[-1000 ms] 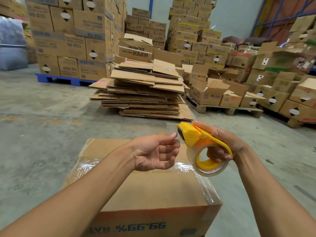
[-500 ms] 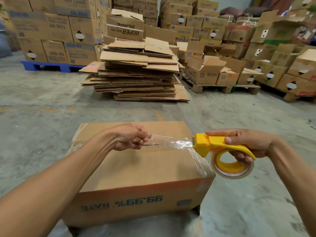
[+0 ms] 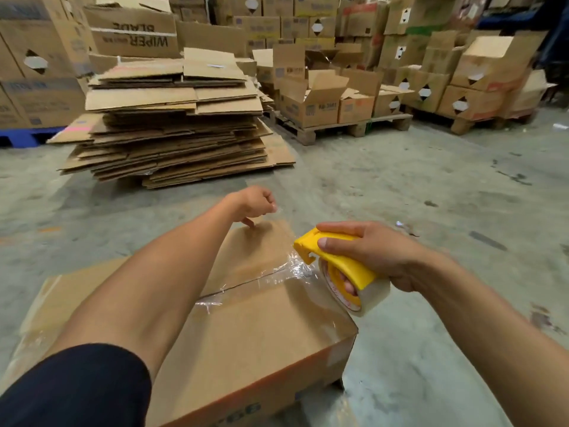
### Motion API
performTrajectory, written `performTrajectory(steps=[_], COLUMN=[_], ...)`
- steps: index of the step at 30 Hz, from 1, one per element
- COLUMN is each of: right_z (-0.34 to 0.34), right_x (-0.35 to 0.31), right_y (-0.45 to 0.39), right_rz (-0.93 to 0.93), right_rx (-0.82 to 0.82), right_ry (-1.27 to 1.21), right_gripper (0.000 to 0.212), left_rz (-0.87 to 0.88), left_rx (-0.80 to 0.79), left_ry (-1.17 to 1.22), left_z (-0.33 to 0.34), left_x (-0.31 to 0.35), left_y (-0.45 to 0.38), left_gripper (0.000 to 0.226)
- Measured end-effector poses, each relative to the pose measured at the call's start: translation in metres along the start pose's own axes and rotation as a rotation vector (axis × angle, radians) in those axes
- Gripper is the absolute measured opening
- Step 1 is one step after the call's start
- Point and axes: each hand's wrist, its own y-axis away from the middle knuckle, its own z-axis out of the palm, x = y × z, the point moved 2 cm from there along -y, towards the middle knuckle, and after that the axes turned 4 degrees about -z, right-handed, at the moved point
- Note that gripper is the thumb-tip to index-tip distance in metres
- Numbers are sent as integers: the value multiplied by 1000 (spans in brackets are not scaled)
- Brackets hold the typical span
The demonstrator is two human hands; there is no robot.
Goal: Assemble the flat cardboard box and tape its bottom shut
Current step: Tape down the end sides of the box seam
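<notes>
An assembled brown cardboard box [image 3: 252, 340] stands upside down on the concrete floor just below me, its bottom flaps closed and facing up. My left hand [image 3: 254, 203] reaches over the box's far edge, fingers pinched on the free end of a clear tape strip [image 3: 277, 272]. The strip runs back across the flaps to a yellow tape dispenser [image 3: 335, 263] with a clear roll. My right hand [image 3: 372, 252] grips that dispenser above the box's right edge. Clear tape also shines along the middle seam.
A tall pile of flattened cardboard boxes [image 3: 172, 118] lies on the floor ahead. Behind it stand stacked cartons [image 3: 40, 57] on a blue pallet. Open boxes [image 3: 320, 100] sit on wooden pallets at the right. Bare concrete floor [image 3: 431, 186] spreads between.
My left hand has taken the tape end and drawn it from the dispenser out to the box's far edge. My right hand has lowered the dispenser to the right edge.
</notes>
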Motion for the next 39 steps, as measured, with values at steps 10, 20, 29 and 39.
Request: performTrajectory(steps=[10,20,29,39], right_z=[33,46,51,50], right_x=[-4,-2,0,-2], right_y=[-42,-49,-52,-49], right_rz=[39,116,111,106], right_rx=[139,160,161,149], right_ry=[-99,-117,-83,-94], right_gripper=[50,49,50,48], left_rz=[-7,-7,-39,181], left_rx=[-136,-206,-235,151], left_ry=[-27,-13,-1,355], left_z=[-1,5,10,14], left_x=[-14,-30,-37,-64], left_y=[-61,-80,-80,-75], left_gripper=[6,9,11,42])
